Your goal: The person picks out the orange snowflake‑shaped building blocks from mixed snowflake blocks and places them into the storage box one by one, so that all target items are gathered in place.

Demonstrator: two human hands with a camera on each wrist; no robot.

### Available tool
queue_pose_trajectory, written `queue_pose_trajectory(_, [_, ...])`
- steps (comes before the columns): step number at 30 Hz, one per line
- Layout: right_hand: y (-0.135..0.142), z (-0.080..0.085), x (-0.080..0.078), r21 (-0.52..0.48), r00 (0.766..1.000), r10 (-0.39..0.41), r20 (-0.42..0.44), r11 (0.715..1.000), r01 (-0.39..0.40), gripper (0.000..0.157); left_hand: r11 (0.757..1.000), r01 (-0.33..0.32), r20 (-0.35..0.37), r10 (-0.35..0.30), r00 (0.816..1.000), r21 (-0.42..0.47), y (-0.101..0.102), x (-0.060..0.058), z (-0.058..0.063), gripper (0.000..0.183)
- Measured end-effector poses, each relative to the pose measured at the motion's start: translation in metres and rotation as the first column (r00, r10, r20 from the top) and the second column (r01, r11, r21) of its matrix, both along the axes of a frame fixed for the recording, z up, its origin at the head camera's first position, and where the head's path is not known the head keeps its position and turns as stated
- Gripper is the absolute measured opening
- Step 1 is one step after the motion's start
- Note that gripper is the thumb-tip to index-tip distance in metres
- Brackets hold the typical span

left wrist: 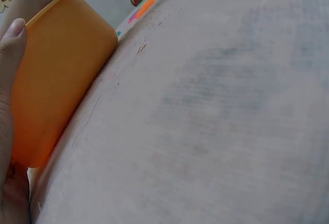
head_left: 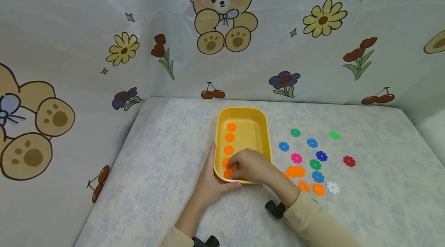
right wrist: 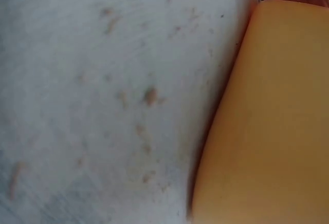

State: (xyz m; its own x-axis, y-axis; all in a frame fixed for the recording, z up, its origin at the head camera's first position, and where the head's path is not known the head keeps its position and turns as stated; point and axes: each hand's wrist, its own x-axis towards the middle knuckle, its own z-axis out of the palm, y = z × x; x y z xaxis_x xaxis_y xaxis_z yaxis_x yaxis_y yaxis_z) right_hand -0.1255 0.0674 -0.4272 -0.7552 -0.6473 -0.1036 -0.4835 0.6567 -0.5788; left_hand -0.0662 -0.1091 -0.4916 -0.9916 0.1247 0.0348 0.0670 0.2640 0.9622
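Note:
A yellow plastic tray (head_left: 250,131) rests on the table, with several orange notched plastic discs (head_left: 228,149) in a column along its left side. My left hand (head_left: 213,185) holds the near left corner of the tray, fingers along the left wall and thumb across the near wall. The left wrist view shows the thumb (left wrist: 11,49) against the tray's outer wall (left wrist: 67,59). Reaching over the near wall, my right hand (head_left: 253,166) pinches an orange disc (head_left: 228,173) at the near end of the column. In the right wrist view the tray's wall (right wrist: 267,116) hides those fingertips.
Right of the tray lie loose notched discs: several orange ones (head_left: 318,189), a white one (head_left: 332,187), a red one (head_left: 349,161), a pink one (head_left: 296,158), plus blue (head_left: 312,143) and green (head_left: 295,132) ones. A patterned cloth (head_left: 243,73) hangs behind the table.

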Motion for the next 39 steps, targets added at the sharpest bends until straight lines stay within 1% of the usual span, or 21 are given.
queue_pose_trajectory(9, [-0.002,-0.002,-0.004,0.032,1.000,0.021,0.020,0.999,-0.022,0.014,1.000,0.000,-0.005,0.000,1.000,-0.006,0.001,-0.001,0.001,0.132])
queue_pose_trajectory(13, [0.000,0.000,-0.003,0.020,0.999,0.033,0.022,0.999,-0.034,0.015,1.000,0.003,-0.001,-0.003,1.000,0.007,0.002,-0.001,0.000,0.132])
queue_pose_trajectory(15, [0.003,0.003,-0.003,0.003,0.999,0.025,0.020,1.000,-0.025,0.016,1.000,0.007,0.003,-0.007,1.000,0.016,0.002,-0.001,0.000,0.131])
queue_pose_trajectory(18, [0.011,0.014,-0.002,-0.032,0.999,-0.043,0.016,0.999,0.043,0.020,0.999,0.022,0.005,-0.022,1.000,0.042,0.003,-0.001,-0.001,0.132])
queue_pose_trajectory(20, [0.020,0.024,-0.001,-0.067,0.993,-0.118,0.012,0.991,0.119,0.022,0.998,0.031,0.003,-0.031,1.000,0.053,0.003,-0.002,-0.002,0.132])
queue_pose_trajectory(22, [0.033,0.035,0.000,-0.116,0.981,-0.194,-0.017,0.975,0.190,0.021,0.997,0.038,-0.002,-0.038,0.999,0.061,0.004,-0.002,-0.001,0.132])
queue_pose_trajectory(24, [0.049,0.043,0.001,-0.167,0.965,-0.255,-0.061,0.956,0.242,0.019,0.997,0.039,-0.004,-0.039,0.999,0.067,0.004,-0.002,-0.001,0.133])
queue_pose_trajectory(27, [0.076,0.049,0.002,-0.214,0.935,-0.330,-0.133,0.930,0.299,0.018,0.997,0.029,-0.001,-0.029,1.000,0.070,0.004,-0.002,-0.001,0.134])
queue_pose_trajectory(28, [0.085,0.049,0.003,-0.215,0.924,-0.353,-0.149,0.923,0.318,0.019,0.997,0.026,0.002,-0.026,1.000,0.077,0.004,-0.002,-0.001,0.134])
queue_pose_trajectory(31, [0.109,0.045,0.006,-0.188,0.900,-0.405,-0.162,0.908,0.375,0.021,0.996,0.019,0.011,-0.020,1.000,0.091,0.004,-0.001,0.000,0.135])
queue_pose_trajectory(33, [0.123,0.040,0.008,-0.157,0.891,-0.425,-0.159,0.902,0.402,0.022,0.994,0.023,0.015,-0.024,1.000,0.110,0.004,-0.001,0.000,0.135])
queue_pose_trajectory(35, [0.135,0.033,0.011,-0.119,0.888,-0.436,-0.146,0.899,0.422,0.024,0.992,0.026,0.017,-0.028,0.999,0.123,0.004,-0.001,0.000,0.134])
queue_pose_trajectory(39, [0.153,0.020,0.016,-0.014,0.894,-0.439,-0.092,0.898,0.439,0.030,0.990,0.032,0.010,-0.034,0.999,0.136,0.004,-0.001,0.000,0.134])
